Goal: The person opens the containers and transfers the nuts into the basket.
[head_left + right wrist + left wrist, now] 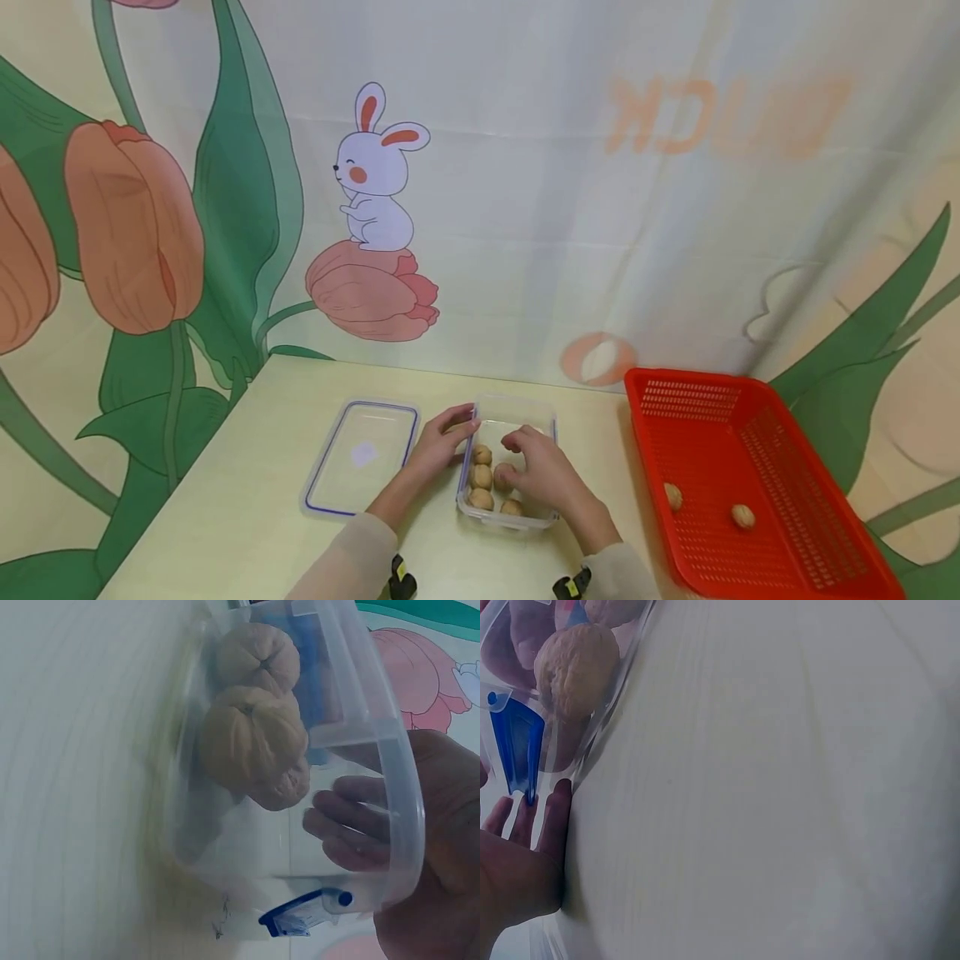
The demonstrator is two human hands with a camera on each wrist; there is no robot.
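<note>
A clear plastic food container [517, 522] with walnuts [481, 499] in its left and near part stands between both hands. My left hand [433, 446] touches its left wall; in the left wrist view, straight fingers [553, 817] meet the blue clip [517, 746]. My right hand [546, 473] reaches into the container, its fingers loosely bent beside a walnut [504, 477], which the thumb partly covers. Through the wall in the right wrist view, the fingers [352, 825] hold nothing, a short way from the clustered walnuts [251, 739].
A flat clear lid [363, 454] with a blue seal lies left of the container. On the right is a red perforated plastic basket [705, 450], with two walnuts [743, 516] visible in it. Behind the pale table [247, 467] hangs a printed curtain [510, 233].
</note>
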